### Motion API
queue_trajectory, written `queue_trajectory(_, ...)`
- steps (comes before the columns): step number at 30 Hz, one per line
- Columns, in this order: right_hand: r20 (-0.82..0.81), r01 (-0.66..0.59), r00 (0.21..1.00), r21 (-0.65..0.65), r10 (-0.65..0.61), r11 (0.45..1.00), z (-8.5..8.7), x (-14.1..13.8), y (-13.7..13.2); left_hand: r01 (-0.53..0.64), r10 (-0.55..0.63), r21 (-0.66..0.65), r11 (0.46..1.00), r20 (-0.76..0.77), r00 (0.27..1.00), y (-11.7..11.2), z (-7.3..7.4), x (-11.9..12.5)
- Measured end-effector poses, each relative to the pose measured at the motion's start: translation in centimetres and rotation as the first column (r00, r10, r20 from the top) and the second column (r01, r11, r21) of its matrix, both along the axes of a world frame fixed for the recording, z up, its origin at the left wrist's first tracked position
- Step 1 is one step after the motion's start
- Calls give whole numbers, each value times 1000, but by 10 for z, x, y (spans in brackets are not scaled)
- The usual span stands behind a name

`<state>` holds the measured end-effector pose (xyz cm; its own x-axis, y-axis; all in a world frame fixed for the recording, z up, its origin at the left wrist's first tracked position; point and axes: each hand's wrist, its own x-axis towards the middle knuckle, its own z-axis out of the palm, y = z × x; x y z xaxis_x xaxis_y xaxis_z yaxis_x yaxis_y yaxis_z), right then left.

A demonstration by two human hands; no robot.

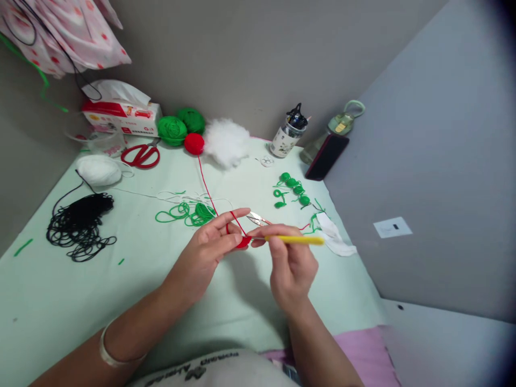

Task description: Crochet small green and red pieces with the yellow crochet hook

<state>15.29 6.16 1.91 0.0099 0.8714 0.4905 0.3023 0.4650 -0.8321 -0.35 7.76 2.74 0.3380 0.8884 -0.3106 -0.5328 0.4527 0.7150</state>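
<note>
Between thumb and fingers, my left hand (209, 242) pinches a small red crochet piece (243, 243). Red yarn (207, 185) loops over its raised index finger and runs back to a red yarn ball (194, 144). My right hand (292, 263) grips a crochet hook (296, 239) with a yellow handle, its metal tip at the red piece. Fingers partly cover the tip and the stitches. Just behind the hands lie small scissors (258, 218), and a loose green yarn tangle (201, 214) is to their left.
Green yarn balls (172, 130), white stuffing (228, 142), a tissue box (141, 118) and red-handled scissors (141, 156) line the back. Black yarn (83, 220) and a white yarn ball (99, 170) lie left. Small green crocheted pieces (297, 190), a jar (286, 138), a phone (327, 157) and a bottle (341, 124) stand right.
</note>
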Motion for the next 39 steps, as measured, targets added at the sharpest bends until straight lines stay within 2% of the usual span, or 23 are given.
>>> queue_trajectory(3, 336, -18, 937, 304, -89, 952, -5, -3, -4, -62, 62, -6, 998, -17, 998, -2, -2, 2)
queue_trajectory(5, 388, -7, 910, 358, -143, 934, -7, -4, -5, -17, 21, -61, 998, 67, 998, -1, -4, 3)
queue_trajectory(7, 278, 38, 953, 285, -120, 958, -5, -3, -3, 39, -23, -113, 993, 146, 989, 1, -5, 2)
queue_trajectory(9, 40, 57, 997, 138, -63, 989, -2, -2, -1, 57, -34, -139, 989, 164, 986, 3, -5, 1)
queue_trajectory(11, -182, 13, 983, 4, -12, 1000, 1, -1, 3, 38, -23, -121, 992, 126, 992, 3, -4, 0)
queue_trajectory(13, -246, -33, 969, -56, 18, 998, 3, -1, 6, 20, -17, -49, 999, 71, 997, 2, -3, 2)
queue_trajectory(16, -147, -24, 989, -26, 20, 999, 1, -3, 7, 14, -14, 67, 998, -6, 1000, 0, -3, 5)
queue_trajectory(18, -62, -10, 998, 30, 12, 1000, -1, -4, 5, 3, 1, 86, 996, -39, 999, -1, -4, 6)
queue_trajectory(22, 212, 19, 975, 241, -72, 970, -6, -4, -1, -24, 24, 4, 1000, 13, 1000, -1, -7, 8)
queue_trajectory(24, 258, 29, 960, 295, -108, 955, -7, -2, -2, -7, 12, -62, 998, 86, 996, 0, -8, 7)
queue_trajectory(26, 162, 51, 982, 255, -95, 966, -5, 0, -1, -5, 19, -113, 994, 125, 992, 3, -8, 6)
queue_trajectory(28, -33, 65, 998, 145, -61, 987, -2, 3, 1, -28, 42, -123, 992, 116, 992, 5, -8, 5)
queue_trajectory(30, -225, 37, 974, 10, -33, 999, 1, 4, 4, -57, 62, -82, 995, 69, 996, 4, -7, 5)
queue_trajectory(32, -312, -30, 950, -76, 5, 997, 1, 3, 5, -100, 100, 13, 995, -7, 995, 1, -6, 7)
queue_trajectory(34, -211, -23, 977, -52, 12, 998, -3, 0, 5, -135, 143, 110, 985, -66, 988, -3, -6, 10)
queue_trajectory(35, -97, 12, 995, 18, -10, 1000, -7, -2, 5, -140, 150, 130, 982, -72, 986, -5, -6, 12)
queue_trajectory(37, 134, 70, 986, 217, -101, 974, -13, -4, 3, -104, 106, 78, 991, -17, 994, -7, -8, 14)
queue_trajectory(39, 221, 85, 961, 337, -166, 938, -16, -4, 2, -26, 29, -34, 999, 86, 996, -5, -10, 14)
